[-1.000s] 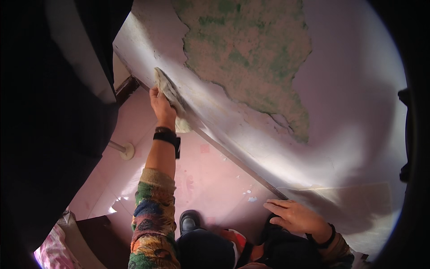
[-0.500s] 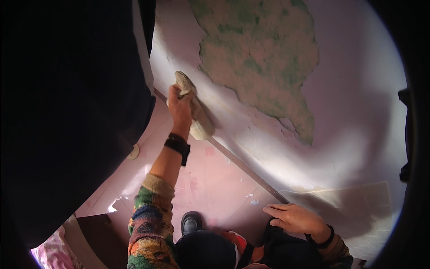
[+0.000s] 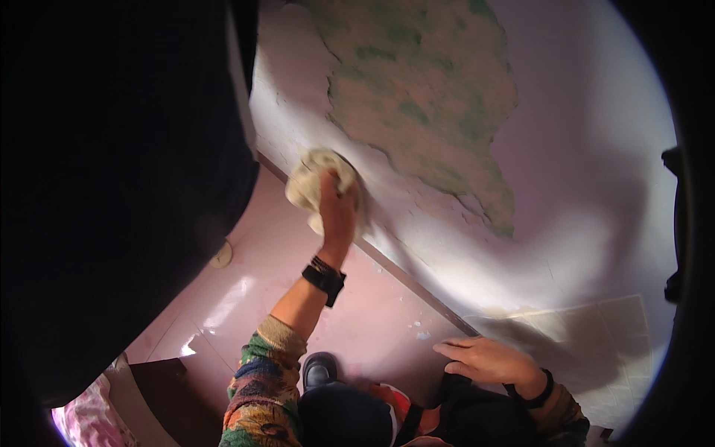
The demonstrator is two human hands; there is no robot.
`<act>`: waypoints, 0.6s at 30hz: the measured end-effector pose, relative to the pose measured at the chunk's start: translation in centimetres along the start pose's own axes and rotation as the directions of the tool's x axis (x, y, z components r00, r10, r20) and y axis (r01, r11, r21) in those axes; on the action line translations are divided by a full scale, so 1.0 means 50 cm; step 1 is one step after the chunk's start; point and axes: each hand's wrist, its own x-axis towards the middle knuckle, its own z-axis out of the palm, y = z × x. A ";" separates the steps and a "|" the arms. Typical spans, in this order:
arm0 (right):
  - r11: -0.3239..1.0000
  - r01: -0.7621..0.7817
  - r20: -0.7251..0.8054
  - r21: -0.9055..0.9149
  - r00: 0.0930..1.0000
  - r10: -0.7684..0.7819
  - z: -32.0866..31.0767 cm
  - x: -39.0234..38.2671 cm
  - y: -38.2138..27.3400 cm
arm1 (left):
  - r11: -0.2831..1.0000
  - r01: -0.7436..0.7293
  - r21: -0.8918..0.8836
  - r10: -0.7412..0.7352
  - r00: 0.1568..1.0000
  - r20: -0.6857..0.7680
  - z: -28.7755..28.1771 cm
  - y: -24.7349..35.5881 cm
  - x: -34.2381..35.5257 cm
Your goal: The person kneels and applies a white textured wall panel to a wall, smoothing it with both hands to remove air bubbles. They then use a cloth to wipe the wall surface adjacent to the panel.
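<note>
My left hand [image 3: 339, 212] is closed round a bunched, cream-coloured cloth [image 3: 307, 185]. The cloth lies against the low part of the white wall [image 3: 477, 272], just above the narrow brown skirting strip [image 3: 417, 288]. A black band sits on that wrist, below a multicoloured knitted sleeve [image 3: 268, 372]. Over my dark-trousered knee, my right hand [image 3: 491, 360] holds nothing, with its fingers stretched out and slightly apart. Higher on the wall, a large bare patch [image 3: 417, 104] shows brown and green where the paint has come off.
A big dark shape [image 3: 112, 186] fills the left side. Pink flooring [image 3: 357, 305] stretches below the wall, with small pale flecks [image 3: 421, 335] near the skirting. My black shoe [image 3: 319, 370] stands on it. Pink patterned fabric [image 3: 89, 413] shows at the lower left.
My left hand has moved right and nearer to me along the wall's foot with the cloth, which is now more bunched. The right hand has barely moved.
</note>
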 end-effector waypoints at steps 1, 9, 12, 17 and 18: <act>1.000 -0.013 0.024 -0.001 1.000 0.013 -0.002 0.003 -0.001 | 0.999 0.014 -0.048 -0.011 0.997 0.071 0.000 -0.004 -0.020; 1.000 -0.017 0.010 0.002 1.000 0.017 -0.002 0.007 0.002 | 0.902 -0.185 -0.391 0.174 0.983 -0.063 -0.096 0.040 0.192; 1.000 -0.024 0.056 0.001 0.998 0.024 -0.006 0.011 0.006 | 0.997 -0.070 0.040 0.072 0.996 -0.061 -0.055 0.014 0.103; 0.998 -0.056 0.112 -0.024 0.992 0.058 -0.002 0.020 0.004 | 0.996 -0.069 0.047 0.058 0.977 0.207 -0.044 0.007 0.005; 0.999 -0.039 0.088 -0.029 0.995 0.041 -0.001 0.019 0.003 | 0.996 -0.032 0.080 0.017 0.985 0.174 -0.062 0.025 0.026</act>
